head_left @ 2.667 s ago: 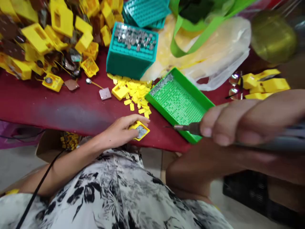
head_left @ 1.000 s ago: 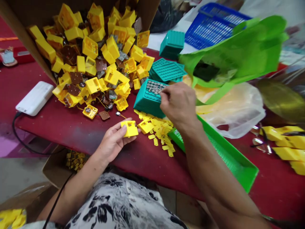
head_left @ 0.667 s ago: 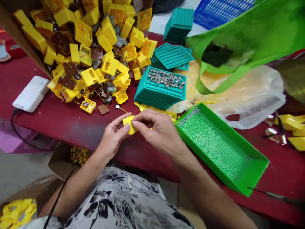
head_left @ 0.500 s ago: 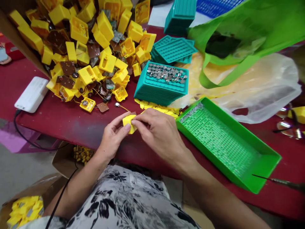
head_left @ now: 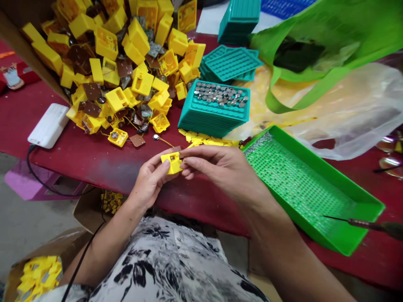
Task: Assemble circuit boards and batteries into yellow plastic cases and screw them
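A small yellow plastic case point(head_left: 171, 166) is pinched between the thumb and fingers of my left hand point(head_left: 151, 178). It has a square opening with a metal part inside. Behind it, a brown circuit board point(head_left: 176, 149) shows partly, and a yellow wire leads to a round disc point(head_left: 155, 137) on the table. My right hand point(head_left: 217, 165) is closed, thumb and index finger pressed together at the case's right edge. Whatever small thing those fingertips may hold is hidden. Just beyond my hands lie several flat yellow pieces point(head_left: 208, 139).
A heap of yellow housings point(head_left: 116, 98) fills the back left. Teal trays point(head_left: 214, 119) carry coin cells point(head_left: 220, 94). A green tray point(head_left: 327, 161) stands right, with a screwdriver point(head_left: 362, 223) over its near end. A white power bank point(head_left: 48, 126) lies left; a green bag point(head_left: 355, 37) lies behind.
The yellow case has turned, so its square opening now faces up toward me. My right fingers have shifted slightly right, to the case's edge. My left hand still holds it.
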The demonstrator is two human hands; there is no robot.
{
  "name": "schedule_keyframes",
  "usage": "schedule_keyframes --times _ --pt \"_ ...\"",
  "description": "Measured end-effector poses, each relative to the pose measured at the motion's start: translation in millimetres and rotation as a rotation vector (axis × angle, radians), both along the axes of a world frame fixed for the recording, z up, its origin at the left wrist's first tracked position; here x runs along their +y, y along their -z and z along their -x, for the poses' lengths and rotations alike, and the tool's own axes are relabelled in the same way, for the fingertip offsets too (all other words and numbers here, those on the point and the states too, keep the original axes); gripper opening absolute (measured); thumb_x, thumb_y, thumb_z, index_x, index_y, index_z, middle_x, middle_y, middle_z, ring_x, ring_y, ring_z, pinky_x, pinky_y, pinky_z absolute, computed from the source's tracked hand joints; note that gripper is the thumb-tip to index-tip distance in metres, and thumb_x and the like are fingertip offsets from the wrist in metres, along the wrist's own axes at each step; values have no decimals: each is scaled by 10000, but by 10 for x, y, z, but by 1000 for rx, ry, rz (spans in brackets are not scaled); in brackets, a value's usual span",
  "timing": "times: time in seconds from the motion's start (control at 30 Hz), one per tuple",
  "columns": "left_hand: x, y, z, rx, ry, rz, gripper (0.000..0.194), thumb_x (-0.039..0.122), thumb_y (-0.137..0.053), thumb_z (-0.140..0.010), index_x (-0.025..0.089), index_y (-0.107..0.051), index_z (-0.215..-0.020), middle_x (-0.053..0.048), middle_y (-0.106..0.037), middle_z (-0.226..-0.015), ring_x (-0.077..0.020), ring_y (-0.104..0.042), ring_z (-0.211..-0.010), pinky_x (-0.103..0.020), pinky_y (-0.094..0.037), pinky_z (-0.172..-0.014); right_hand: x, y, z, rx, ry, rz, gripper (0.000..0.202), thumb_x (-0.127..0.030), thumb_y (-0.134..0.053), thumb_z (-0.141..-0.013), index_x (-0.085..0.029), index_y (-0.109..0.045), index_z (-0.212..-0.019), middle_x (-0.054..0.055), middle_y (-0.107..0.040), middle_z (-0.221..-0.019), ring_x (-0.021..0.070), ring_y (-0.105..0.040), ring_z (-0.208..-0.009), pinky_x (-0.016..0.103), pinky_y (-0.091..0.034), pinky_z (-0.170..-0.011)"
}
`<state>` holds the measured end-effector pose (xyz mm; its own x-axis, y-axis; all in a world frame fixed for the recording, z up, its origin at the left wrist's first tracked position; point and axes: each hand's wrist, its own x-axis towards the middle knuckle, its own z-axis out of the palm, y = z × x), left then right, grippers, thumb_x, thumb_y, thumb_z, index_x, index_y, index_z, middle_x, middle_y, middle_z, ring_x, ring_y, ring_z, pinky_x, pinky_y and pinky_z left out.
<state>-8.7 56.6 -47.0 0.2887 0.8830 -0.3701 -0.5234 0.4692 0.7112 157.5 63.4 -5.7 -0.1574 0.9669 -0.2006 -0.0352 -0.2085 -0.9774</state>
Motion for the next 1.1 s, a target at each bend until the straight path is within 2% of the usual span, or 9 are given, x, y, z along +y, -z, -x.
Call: schedule_keyframes --times 0.17,0.4,0.47,0.6,0.73,0.83,0.93,1.0,1.1 --pt "-5 8 -19 28 -5 -10 419 359 -859 -717 186 -768 -1087 -92 -756 -1158 -221 -717 -1000 -330 -578 -869 -12 34 89 -74 70 -49 272 -410 -791 -769 -149 -715 -790 15 -675 -651 93 -625 -559 184 -557 -518" --pt "14 82 -7 78 -28 -11 484 383 -892 -666 189 -762 -1089 -99 -749 -1168 -229 -699 -1033 -319 -570 -850 -28 50 69 -135 -6 -10 319 -457 -726 -806 -147 -703 -875 49 -705 -728 139 -672 -621 239 -572 -549" --pt "11 92 -10 76 -24 -14 482 383 -895 -663 195 -766 -1087 -99 -741 -1204 -227 -695 -1040 -304 -571 -831 -29 97 100 -201 49 -72 272 -424 -695 -816 -155 -709 -852 43 -700 -729 136 -653 -624 250 -552 -566" --pt "0 88 -32 51 -16 -40 457 385 -877 -697 215 -768 -1106 -94 -714 -1291 -248 -681 -1120 -299 -572 -840 -20 210 212 -300 190 -241 167 -338 -666 -788 -180 -710 -753 26 -696 -767 130 -620 -713 275 -526 -709" --pt "-16 87 -53 12 -14 -35 459 380 -888 -686 205 -771 -1094 -104 -709 -1304 -280 -657 -1200 -376 -554 -967 -9 278 307 -235 216 -183 189 -360 -652 -757 -176 -643 -711 7 -625 -700 106 -534 -638 241 -470 -617" --pt "-20 107 -45 -7 9 -18 494 400 -893 -678 201 -767 -1113 -108 -726 -1266 -294 -661 -1200 -412 -549 -996 -8 308 340 -224 247 -146 276 -419 -685 -718 -184 -549 -672 -20 -531 -632 82 -439 -572 210 -397 -530" --pt "-5 127 -11 -41 52 1 534 419 -891 -676 188 -762 -1140 -114 -744 -1216 -299 -676 -1175 -410 -566 -976 0 300 296 -220 214 -126 430 -511 -753 -674 -194 -466 -629 -46 -441 -574 67 -362 -528 200 -334 -479" --pt "15 128 21 -68 84 19 545 417 -882 -690 172 -757 -1160 -121 -751 -1192 -288 -699 -1129 -380 -590 -931 47 256 192 -244 205 -149 445 -540 -755 -683 -197 -474 -640 -43 -447 -575 72 -373 -522 206 -325 -469" --pt "48 113 61 -94 98 48 496 386 -855 -740 178 -753 -1178 -112 -752 -1198 -241 -742 -1022 -294 -615 -828 249 151 -63 -413 368 -314 287 -439 -692 -781 -202 -544 -716 -18 -529 -627 101 -460 -558 233 -381 -513"
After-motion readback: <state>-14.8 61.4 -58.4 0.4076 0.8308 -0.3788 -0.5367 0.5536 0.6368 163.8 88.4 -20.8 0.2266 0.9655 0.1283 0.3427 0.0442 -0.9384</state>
